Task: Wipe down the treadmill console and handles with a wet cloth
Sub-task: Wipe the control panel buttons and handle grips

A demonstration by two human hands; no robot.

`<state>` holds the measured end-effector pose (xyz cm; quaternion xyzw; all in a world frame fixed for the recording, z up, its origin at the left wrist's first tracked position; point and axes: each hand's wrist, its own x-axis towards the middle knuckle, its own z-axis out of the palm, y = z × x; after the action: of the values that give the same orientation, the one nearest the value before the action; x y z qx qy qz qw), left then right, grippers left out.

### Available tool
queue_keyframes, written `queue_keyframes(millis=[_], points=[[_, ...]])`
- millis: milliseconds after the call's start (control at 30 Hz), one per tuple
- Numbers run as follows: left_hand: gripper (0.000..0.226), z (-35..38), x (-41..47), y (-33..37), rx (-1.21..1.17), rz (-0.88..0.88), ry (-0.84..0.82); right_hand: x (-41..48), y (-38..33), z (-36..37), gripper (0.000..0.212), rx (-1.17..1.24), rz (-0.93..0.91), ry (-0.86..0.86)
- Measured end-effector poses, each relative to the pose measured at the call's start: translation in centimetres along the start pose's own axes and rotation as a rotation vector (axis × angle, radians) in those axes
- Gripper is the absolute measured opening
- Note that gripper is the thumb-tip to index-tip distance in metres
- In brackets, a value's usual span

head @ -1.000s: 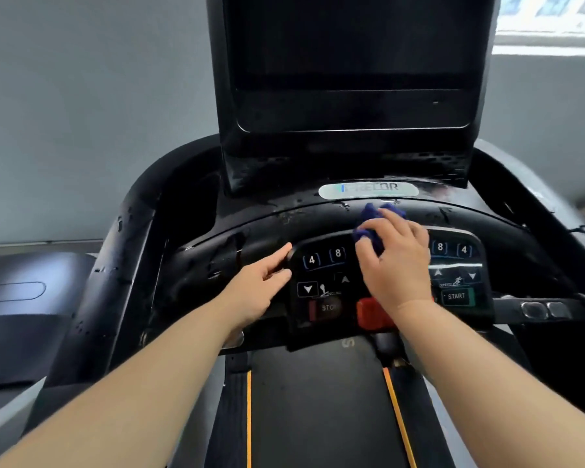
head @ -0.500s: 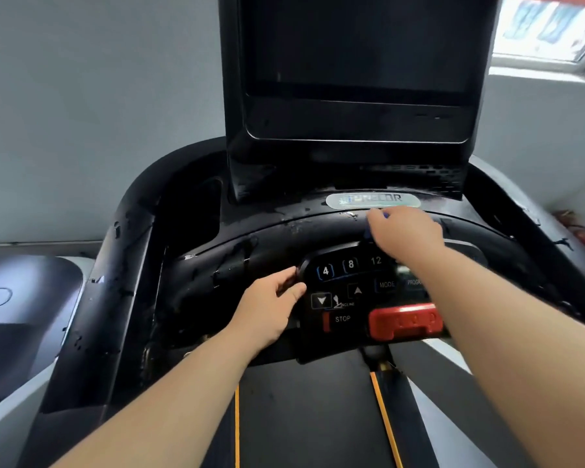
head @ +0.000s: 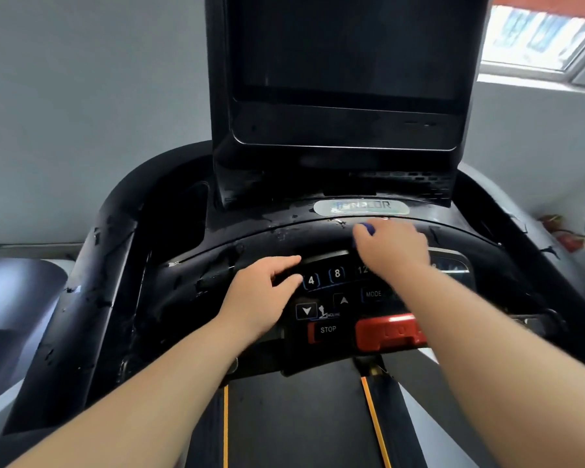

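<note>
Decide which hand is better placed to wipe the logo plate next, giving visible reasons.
Right. The right hand holds the blue cloth just below the logo plate; the left hand is bare, resting beside the keypad.

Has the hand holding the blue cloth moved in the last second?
Yes. The right hand with the blue cloth has slid from the keypad up toward the silver logo plate.

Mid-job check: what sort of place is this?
Most likely a gym or workout room: a treadmill console with a STOP button fills the view, a dark screen stands above it, the running belt lies below, and what looks like another machine sits at left.
</note>
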<state>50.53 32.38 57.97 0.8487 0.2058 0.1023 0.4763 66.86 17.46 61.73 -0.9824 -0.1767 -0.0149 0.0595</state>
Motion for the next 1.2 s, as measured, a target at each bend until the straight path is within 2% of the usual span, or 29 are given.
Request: queue_keyframes(millis=[67,167,233,367,400,467,567,633,667,733,867,1033,1200], points=[[0.029,0.6,0.2,1.0,0.038,-0.001,0.053,-1.3,-2.6,1.0,0.036,0.070,-0.153,0.073],[0.030,1.3,0.6,2.3,0.120,0.030,0.065,-2.8,-4.3,1.4,0.040,0.221,-0.379,0.035],[0.031,1.8,1.1,3.2,0.190,0.096,0.055,-1.7,-1.4,0.7,0.043,0.253,-0.303,0.014],[0.034,3.4,2.0,5.1,0.298,0.177,0.039,1.1,8.9,-0.9,0.041,0.209,0.133,-0.050],[0.034,4.1,2.2,5.5,0.318,0.199,0.030,1.5,10.0,-0.9,0.039,0.208,0.189,-0.055],[0.035,6.0,2.6,6.6,0.358,0.221,0.004,1.8,9.3,-0.3,0.039,0.139,0.139,-0.011],[0.033,8.6,3.3,8.4,0.441,0.216,0.033,0.7,5.8,0.5,0.038,0.205,-0.132,0.078],[0.032,9.6,3.7,9.3,0.441,0.180,0.067,0.3,5.9,-0.2,0.037,0.333,-0.278,0.007],[0.033,10.0,3.8,9.7,0.445,0.170,0.079,0.8,7.2,-0.7,0.037,0.398,-0.282,-0.057],[0.034,10.9,3.7,10.2,0.490,0.191,0.086,2.0,11.1,-1.1,0.036,0.501,-0.185,-0.155],[0.038,13.7,3.8,10.7,0.607,0.242,0.099,2.0,18.2,0.5,0.037,0.813,0.141,-0.202],[0.045,16.0,3.5,10.3,0.675,0.227,0.168,1.6,17.3,2.0,0.029,1.180,0.191,-0.166],[0.045,16.4,3.4,10.7,0.667,0.202,0.205,-2.9,21.3,2.0,0.022,1.085,0.186,-0.173]])
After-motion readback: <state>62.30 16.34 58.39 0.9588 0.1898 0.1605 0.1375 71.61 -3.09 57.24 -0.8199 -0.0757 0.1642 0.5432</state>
